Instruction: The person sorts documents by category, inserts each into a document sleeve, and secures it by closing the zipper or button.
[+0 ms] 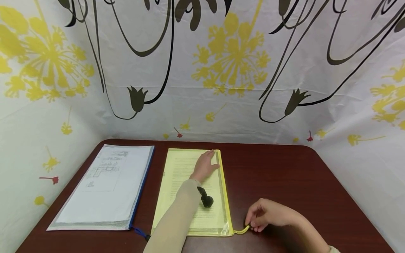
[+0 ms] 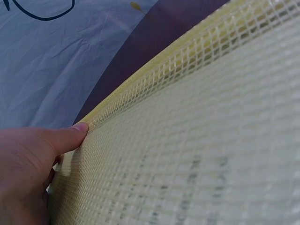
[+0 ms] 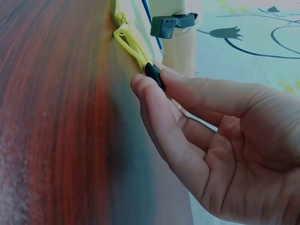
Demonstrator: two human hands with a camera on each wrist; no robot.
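A yellow mesh zip pouch (image 1: 174,168) with printed sheets inside lies flat on the dark red-brown table. My left hand (image 1: 204,167) rests on its upper right part with fingers extended toward the top corner. In the left wrist view the thumb (image 2: 72,136) touches the pouch's yellow zip edge (image 2: 136,77). Beside the lower right corner my right hand (image 1: 269,213) pinches the black end (image 3: 154,76) of the yellow zipper pull cord (image 3: 136,49) between thumb and fingertips. The cord runs from the pouch's bottom right corner to those fingertips.
To the left lies a blue-edged mesh pouch (image 1: 95,203) holding a sheet with a drawing, its blue pull cord (image 1: 138,231) hanging off the lower corner. A flower-patterned sheet (image 1: 190,119) walls the table in. A black device (image 1: 206,200) sits on the left wrist.
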